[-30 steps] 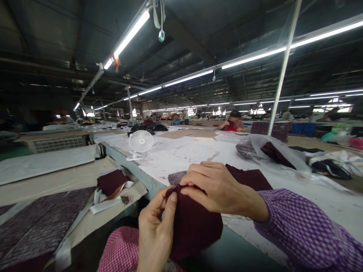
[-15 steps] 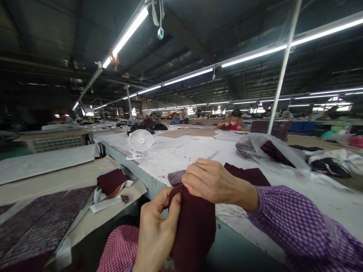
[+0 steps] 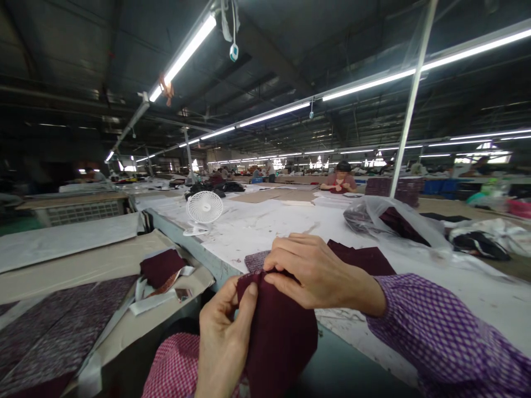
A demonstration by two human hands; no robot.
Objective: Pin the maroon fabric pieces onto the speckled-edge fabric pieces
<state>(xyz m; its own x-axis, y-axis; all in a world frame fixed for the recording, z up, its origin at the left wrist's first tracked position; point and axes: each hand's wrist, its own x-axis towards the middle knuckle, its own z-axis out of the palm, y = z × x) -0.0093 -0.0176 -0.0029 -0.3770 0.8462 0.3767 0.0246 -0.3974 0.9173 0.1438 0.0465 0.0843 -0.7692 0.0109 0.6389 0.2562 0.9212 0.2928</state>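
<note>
A dark maroon piece of fabric (image 3: 284, 331) hangs from both hands at the near edge of the white-topped table. My left hand (image 3: 228, 326) pinches its upper left edge between thumb and forefinger. At the top edge, close to the left fingertips, my right hand (image 3: 309, 271) grips the same cloth with thumb and fingers; whether it also holds something small I cannot make out. Behind the hands lies a speckled purple-grey fabric piece (image 3: 255, 261), partly hidden. More maroon pieces (image 3: 360, 258) rest on the table beyond my right wrist.
A small white fan (image 3: 204, 208) stands at the table's left edge. Farther right are a clear plastic bag (image 3: 398, 224) with dark cloth and a slanting pole (image 3: 410, 105). Left, a lower surface holds speckled panels (image 3: 62, 320) and scraps (image 3: 164, 268). Another person (image 3: 340, 179) sits across the table.
My right thumb has come into view and the right fingers have opened slightly along the edge. The left hand has shifted a little left, spreading the cloth's top edge.
</note>
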